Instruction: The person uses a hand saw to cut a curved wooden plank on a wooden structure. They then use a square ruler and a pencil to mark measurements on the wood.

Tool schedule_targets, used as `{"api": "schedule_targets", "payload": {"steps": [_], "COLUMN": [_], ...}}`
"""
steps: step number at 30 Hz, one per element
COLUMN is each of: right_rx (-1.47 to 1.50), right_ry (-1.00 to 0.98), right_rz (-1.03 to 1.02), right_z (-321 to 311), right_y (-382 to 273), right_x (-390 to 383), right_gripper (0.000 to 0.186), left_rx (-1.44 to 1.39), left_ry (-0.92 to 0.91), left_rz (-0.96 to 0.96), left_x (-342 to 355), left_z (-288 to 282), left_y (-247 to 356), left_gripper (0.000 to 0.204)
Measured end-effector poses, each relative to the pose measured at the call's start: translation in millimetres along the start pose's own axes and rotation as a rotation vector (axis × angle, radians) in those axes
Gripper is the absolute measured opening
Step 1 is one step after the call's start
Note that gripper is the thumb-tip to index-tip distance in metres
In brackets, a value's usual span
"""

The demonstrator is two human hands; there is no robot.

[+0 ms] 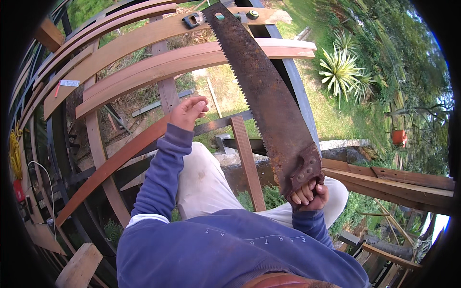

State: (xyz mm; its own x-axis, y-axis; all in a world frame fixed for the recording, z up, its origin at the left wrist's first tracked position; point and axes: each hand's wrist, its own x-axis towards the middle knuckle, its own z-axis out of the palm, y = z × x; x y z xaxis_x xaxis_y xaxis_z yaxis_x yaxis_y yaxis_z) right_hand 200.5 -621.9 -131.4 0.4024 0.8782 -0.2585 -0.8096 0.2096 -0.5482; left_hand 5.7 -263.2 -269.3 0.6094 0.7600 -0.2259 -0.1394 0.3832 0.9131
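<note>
My right hand point(309, 196) is closed around the dark wooden handle of a large rusty handsaw point(261, 86). The blade points away from me, its teeth facing left, above the timber frame. My left hand point(188, 114) is raised by my left knee, near the far end of a reddish-brown plank point(115, 165). Its fingers are curled in against the thumb; whether anything small is between them, I cannot make out. Between my legs stands a short brown timber point(248, 163), beside the dark metal beam point(213, 126).
Several long boards point(192, 60) cross the frame ahead of me, with gaps showing the ground below. A tape measure point(252, 15) and a grey-black tool point(193, 20) lie on a far board. Yellow rope point(15, 151) hangs at left. Stacked timbers point(389, 185) jut out at right.
</note>
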Motion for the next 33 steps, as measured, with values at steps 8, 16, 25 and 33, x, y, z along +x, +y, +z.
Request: {"api": "schedule_targets", "payload": {"steps": [8, 16, 25, 33], "right_rx": [0.01, 0.012, -0.032, -0.023], "right_ry": [-0.123, -0.148, -0.224, -0.241], "right_rz": [0.081, 0.053, -0.004, 0.077], "right_z": [2.8, 14.1, 6.4, -4.9], "right_y": [-0.9, 3.1, 5.1, 2.7], "right_x": [17.6, 21.7, 19.5, 12.8], "right_gripper": [0.023, 0.02, 0.02, 0.024], "left_rx": [-0.574, -0.366, -0.319, -0.351], "left_ry": [-0.118, 0.076, 0.087, 0.055], "left_rz": [0.112, 0.229, 0.263, 0.256], "left_x": [-85.0, -103.9, -110.9, -119.3], "left_z": [99.5, 112.3, 113.2, 111.7], "left_y": [95.5, 124.3, 126.7, 133.8], "left_gripper": [0.023, 0.017, 0.016, 0.018]}}
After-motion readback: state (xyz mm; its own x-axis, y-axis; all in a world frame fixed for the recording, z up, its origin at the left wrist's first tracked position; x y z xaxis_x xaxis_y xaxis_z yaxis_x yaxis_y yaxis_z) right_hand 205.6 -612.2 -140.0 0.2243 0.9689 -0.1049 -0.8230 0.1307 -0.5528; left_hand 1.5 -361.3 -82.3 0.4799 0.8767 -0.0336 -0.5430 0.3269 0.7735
